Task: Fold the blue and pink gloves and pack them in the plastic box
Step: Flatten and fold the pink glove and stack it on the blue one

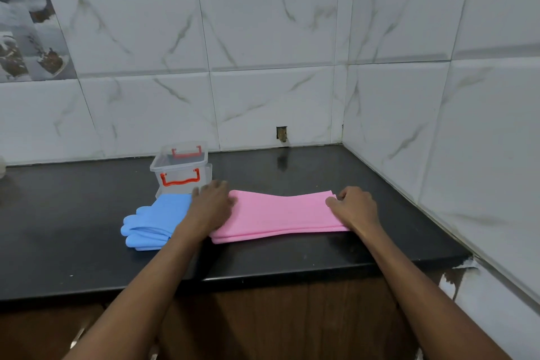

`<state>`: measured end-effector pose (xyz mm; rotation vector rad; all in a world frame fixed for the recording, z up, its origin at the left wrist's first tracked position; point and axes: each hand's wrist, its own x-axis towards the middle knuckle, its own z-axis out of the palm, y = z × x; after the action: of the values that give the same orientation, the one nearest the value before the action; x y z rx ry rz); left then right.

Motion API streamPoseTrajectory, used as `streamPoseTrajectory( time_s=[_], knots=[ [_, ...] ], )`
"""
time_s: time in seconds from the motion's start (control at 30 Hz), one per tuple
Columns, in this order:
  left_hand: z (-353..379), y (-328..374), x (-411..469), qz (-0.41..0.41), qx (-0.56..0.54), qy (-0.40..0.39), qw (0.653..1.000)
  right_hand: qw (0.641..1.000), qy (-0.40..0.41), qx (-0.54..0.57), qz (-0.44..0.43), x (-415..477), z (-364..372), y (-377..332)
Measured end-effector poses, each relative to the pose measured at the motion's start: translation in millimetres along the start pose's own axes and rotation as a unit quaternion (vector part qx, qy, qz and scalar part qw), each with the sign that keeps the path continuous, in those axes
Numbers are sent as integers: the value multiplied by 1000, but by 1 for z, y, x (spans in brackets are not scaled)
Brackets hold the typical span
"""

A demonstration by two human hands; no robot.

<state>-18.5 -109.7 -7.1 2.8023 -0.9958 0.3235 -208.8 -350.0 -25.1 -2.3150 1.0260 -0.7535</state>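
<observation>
The pink gloves [280,215] lie stacked flat across the black counter, long side left to right. My left hand [211,203] rests palm down on their left end, fingers spread. My right hand [355,207] pinches their right end with curled fingers. The blue gloves [157,218] lie stacked to the left, fingers pointing left, partly under my left forearm. A clear plastic box [181,168] with red handles stands open just behind the blue gloves, and its lid leans against its right side.
The black counter [292,260] ends in a front edge close to me, with wooden cabinets below. Tiled walls close off the back and the right side, forming a corner. A small hole in the tiles [282,134] sits at counter level.
</observation>
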Motion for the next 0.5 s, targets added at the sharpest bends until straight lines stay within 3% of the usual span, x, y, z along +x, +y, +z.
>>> streamPoseTrajectory(
  time_s=[0.07,0.13,0.27,0.37,0.43,0.5],
  knots=[
    [-5,-8,3,-90,23,0,996,1000,8,-11,-5,2,4,2],
    [-9,-11,3,-122,30,1,992,999,3,-34,-15,5,6,5],
    [-12,-10,3,-101,-11,67,993,999,-18,-23,-19,5,7,9],
    [-23,-2,11,-73,-63,100,990,999,15,46,-20,7,-1,12],
    [-28,3,15,-66,-76,91,991,996,47,68,-17,9,-6,10],
    [-24,5,11,-71,-47,42,995,999,25,39,-27,9,-6,5]
  ],
)
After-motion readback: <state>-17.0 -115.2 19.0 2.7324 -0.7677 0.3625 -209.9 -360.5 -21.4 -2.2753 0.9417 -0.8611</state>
